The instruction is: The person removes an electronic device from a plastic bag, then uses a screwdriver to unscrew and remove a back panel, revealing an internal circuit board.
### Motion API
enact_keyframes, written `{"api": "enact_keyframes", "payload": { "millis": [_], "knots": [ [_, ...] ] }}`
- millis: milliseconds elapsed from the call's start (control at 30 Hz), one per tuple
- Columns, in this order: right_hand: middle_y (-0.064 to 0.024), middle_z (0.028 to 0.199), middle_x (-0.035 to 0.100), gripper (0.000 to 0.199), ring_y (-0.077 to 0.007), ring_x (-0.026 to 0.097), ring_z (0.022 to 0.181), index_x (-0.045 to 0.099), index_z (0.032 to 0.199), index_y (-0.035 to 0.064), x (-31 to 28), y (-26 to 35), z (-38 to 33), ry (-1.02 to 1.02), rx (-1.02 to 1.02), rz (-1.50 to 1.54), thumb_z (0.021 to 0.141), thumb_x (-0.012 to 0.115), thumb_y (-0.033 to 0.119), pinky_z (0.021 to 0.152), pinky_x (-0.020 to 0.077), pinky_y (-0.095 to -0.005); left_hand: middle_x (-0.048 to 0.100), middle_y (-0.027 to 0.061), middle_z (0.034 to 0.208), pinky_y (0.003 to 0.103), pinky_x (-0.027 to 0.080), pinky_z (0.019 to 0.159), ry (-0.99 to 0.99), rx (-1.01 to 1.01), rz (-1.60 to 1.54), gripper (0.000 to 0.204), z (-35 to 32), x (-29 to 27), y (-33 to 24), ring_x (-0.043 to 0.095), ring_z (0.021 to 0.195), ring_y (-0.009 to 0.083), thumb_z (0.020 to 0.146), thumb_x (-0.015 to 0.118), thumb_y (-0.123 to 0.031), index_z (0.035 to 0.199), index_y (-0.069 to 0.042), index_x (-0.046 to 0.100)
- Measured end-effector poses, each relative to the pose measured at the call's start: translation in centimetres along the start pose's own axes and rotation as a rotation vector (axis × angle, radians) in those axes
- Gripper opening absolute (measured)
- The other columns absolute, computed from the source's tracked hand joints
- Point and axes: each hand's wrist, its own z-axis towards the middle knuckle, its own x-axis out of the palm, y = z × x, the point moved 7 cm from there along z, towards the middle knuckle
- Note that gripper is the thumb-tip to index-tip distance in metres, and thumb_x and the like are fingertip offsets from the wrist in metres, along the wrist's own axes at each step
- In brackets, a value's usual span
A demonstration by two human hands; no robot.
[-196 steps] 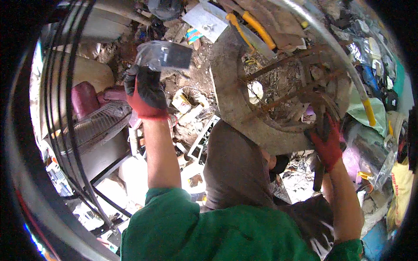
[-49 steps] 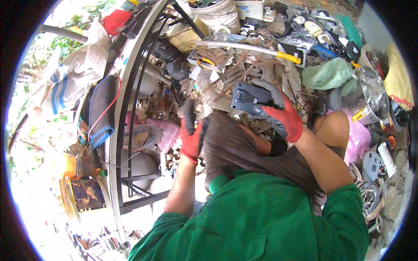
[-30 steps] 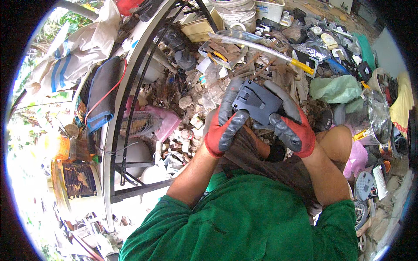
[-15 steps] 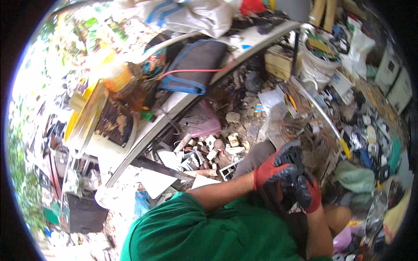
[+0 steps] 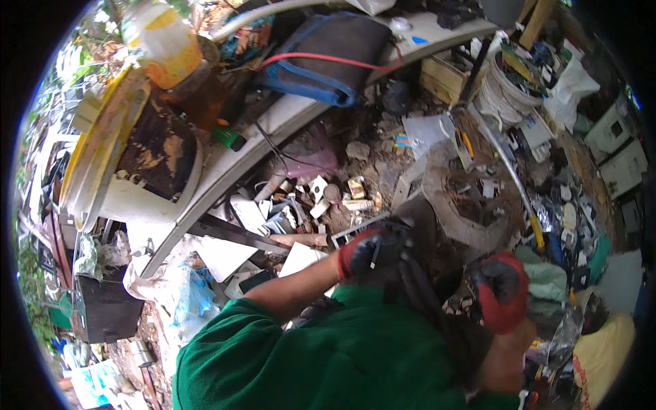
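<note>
My left hand (image 5: 369, 254), in a red glove with a black palm, is closed in front of my dark trouser leg. It grips a black object (image 5: 402, 232), dark against the leg, whose kind I cannot make out. A small pale sliver shows at its fingers. To the right, my right hand (image 5: 502, 290), in the same kind of glove, has its fingers curled inward. What it holds, if anything, is hidden. A grey curved metal piece (image 5: 471, 231) lies on the ground just beyond my hands.
A white bench (image 5: 287, 119) crosses the left, bearing a folded dark cloth (image 5: 335, 51) and a yellow-rimmed bucket (image 5: 96, 150). Scrap pieces (image 5: 321, 198) litter the ground. A pole with a yellow end (image 5: 509, 178) lies at right, below a white bucket (image 5: 506, 96).
My hands, together on the black object before, are now apart. The left has moved left with the object; the right has moved slightly right. The view has shifted, showing more of the curved metal piece.
</note>
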Motion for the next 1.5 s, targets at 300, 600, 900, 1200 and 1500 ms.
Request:
{"api": "enact_keyframes", "payload": {
  "millis": [300,600,900,1200,1500],
  "knots": [
    [-0.0109,0.093,0.06,0.03,-0.0291,0.06,0.077,0.06,0.096,0.011,-2.4,16.6,2.7,0.017,-0.461,-0.147,0.069,0.071,0.017,0.067,0.0525,-0.0445,0.058,0.0146,0.113,0.037,0.054,0.077,-0.245,-0.244,-0.265,0.058,-0.4,-1.0,-8.0,0.064,0.094,0.0243,0.087,0.062,-0.021,0.138,-0.006,0.039],
    [-0.0118,0.096,0.061,0.028,-0.0321,0.06,0.08,0.062,0.095,0.0129,-6.3,17.3,1.1,-0.059,-0.427,-0.257,0.07,0.071,0.023,0.069,0.0527,-0.0475,0.06,0.0104,0.108,0.037,0.054,0.079,-0.22,-0.209,-0.296,0.053,1.6,1.3,-9.9,0.064,0.093,0.024,0.083,0.063,-0.016,0.131,-0.003,0.045],
    [-0.0166,0.103,0.063,0.041,-0.0391,0.058,0.097,0.058,0.116,0.0071,-6.0,0.3,0.7,0.104,0.141,-0.46,0.076,0.066,0.011,0.089,0.0459,-0.0436,0.054,0.0237,0.116,0.041,0.044,0.096,-0.364,0.118,1.462,0.06,0.3,6.9,-31.0,0.054,0.11,0.0398,0.067,0.069,-0.014,0.124,-0.006,0.054],
    [-0.0211,0.131,0.052,0.062,-0.0347,0.05,0.122,0.04,0.141,0.0092,-2.8,-20.7,-10.5,0.096,0.528,-0.167,0.084,0.063,0.017,0.103,0.0383,-0.0412,0.056,0.0179,0.115,0.046,0.05,0.086,-0.833,-0.603,2.35,0.03,3.6,2.7,-39.9,0.059,0.105,0.0381,0.08,0.064,-0.031,0.106,-0.015,0.066],
    [-0.0216,0.136,0.048,0.068,-0.0393,0.046,0.126,0.037,0.142,0.0115,-2.8,-21.3,-12.9,0.293,0.604,-0.259,0.083,0.065,0.026,0.104,0.0387,-0.0429,0.067,0.0179,0.11,0.041,0.052,0.088,-0.81,-1.034,2.345,0.039,3.9,-2.4,-38.4,0.065,0.104,0.0316,0.077,0.064,-0.036,0.105,-0.008,0.072]
  ]
}}
